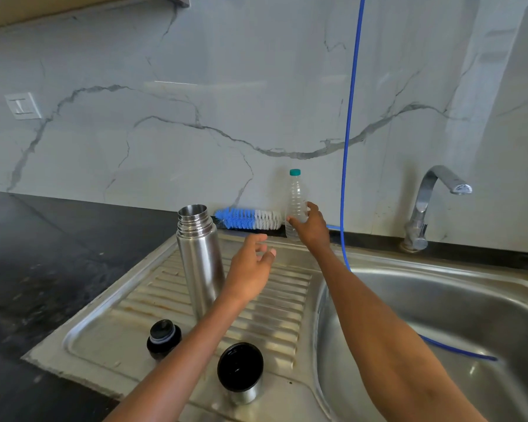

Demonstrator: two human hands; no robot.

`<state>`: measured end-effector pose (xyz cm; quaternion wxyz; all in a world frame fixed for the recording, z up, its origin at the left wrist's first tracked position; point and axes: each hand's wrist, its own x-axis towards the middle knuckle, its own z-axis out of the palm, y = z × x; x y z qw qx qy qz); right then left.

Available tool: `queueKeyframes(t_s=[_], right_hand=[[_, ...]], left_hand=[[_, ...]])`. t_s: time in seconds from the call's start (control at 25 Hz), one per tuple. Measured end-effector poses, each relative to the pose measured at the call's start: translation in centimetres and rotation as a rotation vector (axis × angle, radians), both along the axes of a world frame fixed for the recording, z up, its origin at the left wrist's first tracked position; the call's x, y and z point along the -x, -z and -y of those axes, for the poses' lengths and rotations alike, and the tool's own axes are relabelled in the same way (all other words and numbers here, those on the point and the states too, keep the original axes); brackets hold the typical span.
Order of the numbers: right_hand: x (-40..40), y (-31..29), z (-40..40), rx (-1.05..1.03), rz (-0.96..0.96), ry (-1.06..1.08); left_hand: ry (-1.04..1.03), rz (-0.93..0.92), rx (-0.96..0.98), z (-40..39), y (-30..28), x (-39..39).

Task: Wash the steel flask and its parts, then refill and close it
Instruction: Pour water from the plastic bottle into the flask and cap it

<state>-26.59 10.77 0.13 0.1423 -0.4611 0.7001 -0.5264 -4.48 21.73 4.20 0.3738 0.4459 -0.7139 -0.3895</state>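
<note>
Right hand (pixel 311 226): wrapped around the plastic bottle (pixel 296 205) by the far wall.
Left hand (pixel 250 269): released, beside the flask (pixel 199 260) standing uncapped on the drainboard (pixel 287 303).
Advice: the bottle is best lifted upright.

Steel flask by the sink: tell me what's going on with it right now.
The steel flask stands open and upright on the sink's draining board, untouched. Its black stopper and its cup lid, mouth up, sit nearer the camera on the same board. The person's right hand grips a clear plastic bottle with a green cap by the wall, beside a blue and white bottle brush. The left hand hovers open next to the flask, holding nothing.
</note>
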Motion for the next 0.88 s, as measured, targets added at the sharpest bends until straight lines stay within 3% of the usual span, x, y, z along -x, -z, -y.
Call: queueKeyframes(t_s=[0.88], right_hand=[[-0.9,-2.2,-2.7,-0.098,-0.005,-0.095]], left_hand=[[-0.008,-0.021,-0.006,-1.0,-1.2,-0.5]])
